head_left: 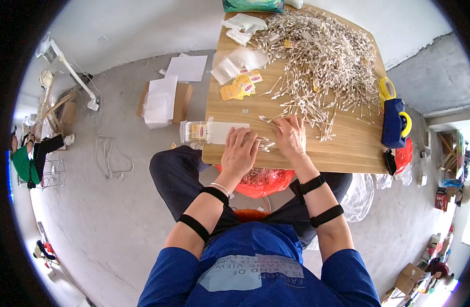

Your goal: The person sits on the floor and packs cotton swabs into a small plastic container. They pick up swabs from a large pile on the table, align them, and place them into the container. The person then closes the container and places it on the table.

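My left hand [240,150] rests at the table's near edge, fingers curled over a small bundle of cotton swabs [266,144] whose tips stick out to its right. Under its fingertips lies a white card [223,131]. My right hand [291,137] is just to the right, fingers bent and pinched, with a few swabs [268,121] poking out at its fingertips. Left of the card sits a clear pack of swabs [198,131] with a yellow label. Loose swabs [311,110] spread beyond my right hand toward a big heap [327,56].
Yellow cards [241,86] and clear plastic bags [240,64] lie at the table's far left. A blue tape dispenser [393,123] stands at the right edge. Below the near edge hangs a red bag [263,183] of swabs. A cardboard box [181,102] with white sheets is on the floor.
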`<state>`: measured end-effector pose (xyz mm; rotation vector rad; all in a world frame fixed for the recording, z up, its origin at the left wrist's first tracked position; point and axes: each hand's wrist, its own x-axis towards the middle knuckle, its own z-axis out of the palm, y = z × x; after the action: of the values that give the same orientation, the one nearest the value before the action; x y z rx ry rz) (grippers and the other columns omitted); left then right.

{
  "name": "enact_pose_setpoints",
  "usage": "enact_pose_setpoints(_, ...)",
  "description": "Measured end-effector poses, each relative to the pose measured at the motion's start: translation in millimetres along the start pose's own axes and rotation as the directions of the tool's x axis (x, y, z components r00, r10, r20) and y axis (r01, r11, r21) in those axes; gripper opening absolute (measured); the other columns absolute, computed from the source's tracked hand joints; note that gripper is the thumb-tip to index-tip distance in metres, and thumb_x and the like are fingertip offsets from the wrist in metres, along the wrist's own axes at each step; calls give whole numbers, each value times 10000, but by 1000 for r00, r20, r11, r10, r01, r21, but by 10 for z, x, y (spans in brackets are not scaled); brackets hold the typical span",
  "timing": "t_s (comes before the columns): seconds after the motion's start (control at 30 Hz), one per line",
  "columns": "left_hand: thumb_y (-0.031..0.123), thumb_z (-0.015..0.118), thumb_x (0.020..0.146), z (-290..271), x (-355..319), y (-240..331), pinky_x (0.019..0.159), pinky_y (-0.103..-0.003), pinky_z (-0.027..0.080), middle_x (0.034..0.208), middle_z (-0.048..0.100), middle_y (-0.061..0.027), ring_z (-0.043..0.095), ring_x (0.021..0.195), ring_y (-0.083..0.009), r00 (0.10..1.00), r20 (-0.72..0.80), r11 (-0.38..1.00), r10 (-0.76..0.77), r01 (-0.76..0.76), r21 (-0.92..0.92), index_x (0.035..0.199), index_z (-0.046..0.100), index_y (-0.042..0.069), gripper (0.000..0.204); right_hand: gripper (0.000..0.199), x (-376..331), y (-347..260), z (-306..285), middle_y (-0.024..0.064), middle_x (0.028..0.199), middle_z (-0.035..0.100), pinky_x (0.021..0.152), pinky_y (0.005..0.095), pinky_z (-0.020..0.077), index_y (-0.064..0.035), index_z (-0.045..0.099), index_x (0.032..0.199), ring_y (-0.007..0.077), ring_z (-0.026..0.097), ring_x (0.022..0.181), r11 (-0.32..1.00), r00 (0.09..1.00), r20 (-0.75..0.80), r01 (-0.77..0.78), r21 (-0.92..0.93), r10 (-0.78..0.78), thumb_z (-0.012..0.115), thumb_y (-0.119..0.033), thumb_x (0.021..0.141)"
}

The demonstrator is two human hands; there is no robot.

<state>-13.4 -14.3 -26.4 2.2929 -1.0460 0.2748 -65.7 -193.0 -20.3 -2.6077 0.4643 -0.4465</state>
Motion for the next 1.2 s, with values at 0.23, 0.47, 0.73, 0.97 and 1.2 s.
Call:
enact_pose_setpoints(0.23, 197, 634, 875, 34, -19, -9, 1088, -491, 350, 1128, 554, -115, 514, 1127, -324, 999, -31, 1000, 6, -6, -8, 1084, 613, 77, 242, 330, -49, -51, 12, 78, 1047, 552, 885, 445, 421, -164, 671, 1094, 309, 493, 1050, 989, 985, 102, 132, 65, -138, 670, -86, 773)
enact_pose_setpoints(0.47, 199, 628, 879, 6, -5, 11, 1087, -491, 351, 1133, 553, -110, 515, 1124, -321, 1000, -25, 1000, -7, 6, -23, 1098, 604, 80, 251, 412, -58, 35, -30, 86, 1065, 549, 907, 465, 403, -157, 632, 1192, 315, 486, 1063, 1000, 999, 34, -7, -13, 7, 624, -75, 789)
enact_pose_setpoints(0.73, 197, 627, 880, 13, -12, 4, 1083, -493, 355, 1132, 552, -112, 516, 1119, -321, 999, -32, 1000, 0, 0, -24, 1108, 590, 73, 262, 268, 33, 194, -59, 104, 1057, 549, 907, 472, 404, -115, 667, 1045, 340, 485, 1058, 1000, 1000, -27, -13, 6, 13, 665, -137, 779)
enact_pose_setpoints(0.97, 201, 625, 870, 32, -22, -21, 1093, -490, 337, 1152, 544, -114, 500, 1146, -313, 1000, -6, 1000, 4, -4, -3, 1146, 571, 72, 310, 153, 30, -66, 41, 75, 980, 563, 878, 447, 412, -119, 686, 907, 316, 501, 1025, 1000, 1000, 18, 13, 15, -13, 705, -167, 764)
enact_pose_setpoints(1.2, 196, 620, 865, 30, -40, -28, 1103, -491, 324, 1184, 524, -134, 483, 1166, -319, 999, -15, 999, -28, 28, -24, 1172, 554, 59, 343, 117, -19, -208, 148, 55, 924, 595, 857, 424, 430, -140, 705, 865, 297, 530, 973, 975, 981, -18, 196, 104, -195, 695, -106, 754)
